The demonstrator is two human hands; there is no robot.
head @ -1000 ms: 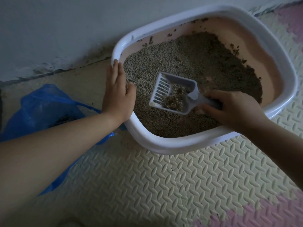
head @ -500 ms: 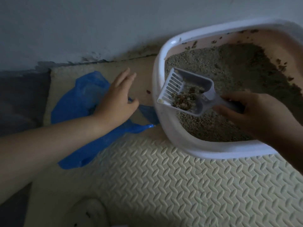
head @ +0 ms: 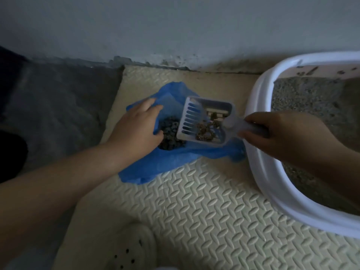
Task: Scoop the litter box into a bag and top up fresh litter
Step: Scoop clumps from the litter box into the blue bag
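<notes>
A blue plastic bag (head: 171, 164) lies on the foam mat left of the white litter box (head: 263, 145). My left hand (head: 138, 127) grips the bag's left edge and holds its mouth wide; dark clumps (head: 169, 133) show inside. My right hand (head: 272, 131) grips the handle of a pale slotted scoop (head: 204, 121), which hovers over the bag's mouth with brown clumps in it. Grey litter (head: 303, 102) fills the box at the right.
A cream diamond-pattern foam mat (head: 204, 211) covers the floor. A grey wall (head: 175, 26) runs along the back with dirt at its base. A pale perforated shoe (head: 132, 248) sits at the bottom. Dark floor (head: 58, 106) lies to the left.
My right hand carried the loaded scoop left, out of the box and over the bag. My left hand left the box rim, reached the bag and took hold of its edge.
</notes>
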